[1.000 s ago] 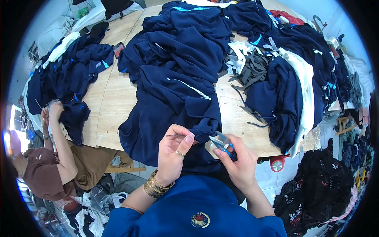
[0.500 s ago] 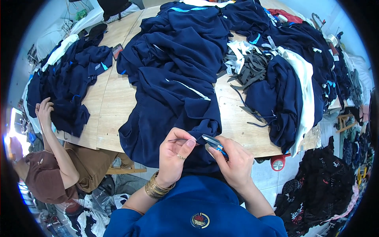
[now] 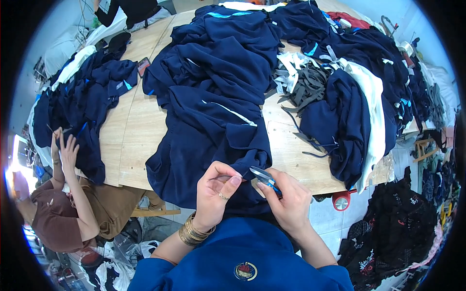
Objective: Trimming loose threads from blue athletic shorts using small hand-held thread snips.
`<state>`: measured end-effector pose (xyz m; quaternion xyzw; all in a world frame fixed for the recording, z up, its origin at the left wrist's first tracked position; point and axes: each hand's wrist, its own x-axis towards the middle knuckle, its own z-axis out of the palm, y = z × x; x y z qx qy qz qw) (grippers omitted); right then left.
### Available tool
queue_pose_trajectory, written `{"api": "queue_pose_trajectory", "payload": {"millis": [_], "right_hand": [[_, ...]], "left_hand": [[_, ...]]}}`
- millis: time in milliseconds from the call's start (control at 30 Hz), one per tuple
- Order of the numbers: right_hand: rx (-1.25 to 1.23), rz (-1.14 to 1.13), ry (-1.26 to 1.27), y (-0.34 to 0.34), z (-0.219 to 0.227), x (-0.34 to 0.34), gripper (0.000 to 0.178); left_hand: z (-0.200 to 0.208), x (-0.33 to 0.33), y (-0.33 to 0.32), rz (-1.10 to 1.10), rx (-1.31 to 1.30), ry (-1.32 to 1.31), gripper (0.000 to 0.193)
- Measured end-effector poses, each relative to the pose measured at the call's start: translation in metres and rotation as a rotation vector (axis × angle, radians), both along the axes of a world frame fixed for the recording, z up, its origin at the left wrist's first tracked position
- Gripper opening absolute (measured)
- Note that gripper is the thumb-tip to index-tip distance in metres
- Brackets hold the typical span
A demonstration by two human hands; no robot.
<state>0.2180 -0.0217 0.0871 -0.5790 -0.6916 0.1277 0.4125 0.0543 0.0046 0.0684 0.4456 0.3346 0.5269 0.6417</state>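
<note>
My right hand (image 3: 290, 196) is closed around a pair of thread snips (image 3: 266, 179), their dark blades pointing up and left toward my other hand. My left hand (image 3: 217, 189), with a ring and several gold bangles, pinches a thin dark thread (image 3: 213, 178) between thumb and forefinger. Just beyond both hands lies a navy garment (image 3: 204, 126), spread up the table in loose folds, with a white strip across its middle. A bunched corner of it sits between my fingertips and the blades. Whether the blades touch the cloth, I cannot tell.
On the wooden table (image 3: 133, 140), more navy garments (image 3: 340, 121) and a heap of grey and white strips (image 3: 308, 85) lie to the right. At left a co-worker (image 3: 68, 155) handles another navy pile (image 3: 73, 104) near a phone (image 3: 143, 67). Below the right edge sits a red round object (image 3: 341, 201).
My hands have hardly moved; the snips stay by the pinched thread. At left, the co-worker's hands have shifted lower and both now show. Another person has come further into view at the back.
</note>
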Motion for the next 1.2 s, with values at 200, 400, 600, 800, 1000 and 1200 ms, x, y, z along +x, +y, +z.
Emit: {"api": "queue_pose_trajectory", "payload": {"millis": [200, 400, 600, 800, 1000, 1200], "right_hand": [[-0.026, 0.015, 0.011, -0.003, -0.005, 0.001, 0.018], [0.008, 0.025, 0.015, -0.001, -0.007, -0.002, 0.019], [-0.004, 0.017, 0.007, 0.000, -0.008, -0.002, 0.020], [-0.229, -0.010, 0.249, -0.001, -0.002, 0.003, 0.028], [-0.685, -0.045, 1.032, 0.026, -0.038, 0.018, 0.030], [-0.798, 0.082, 1.462, 0.038, -0.062, 0.002, 0.010]], "left_hand": [[0.001, 0.000, 0.000, -0.021, -0.031, -0.058, 0.011], [0.001, 0.000, -0.002, -0.041, -0.039, -0.113, 0.010], [0.001, 0.001, -0.002, -0.049, -0.044, -0.116, 0.009], [-0.004, -0.006, 0.000, -0.051, -0.035, -0.122, 0.010], [-0.006, -0.011, 0.001, -0.058, -0.056, -0.116, 0.013], [-0.014, -0.028, -0.008, -0.071, -0.159, -0.188, 0.008]]}}
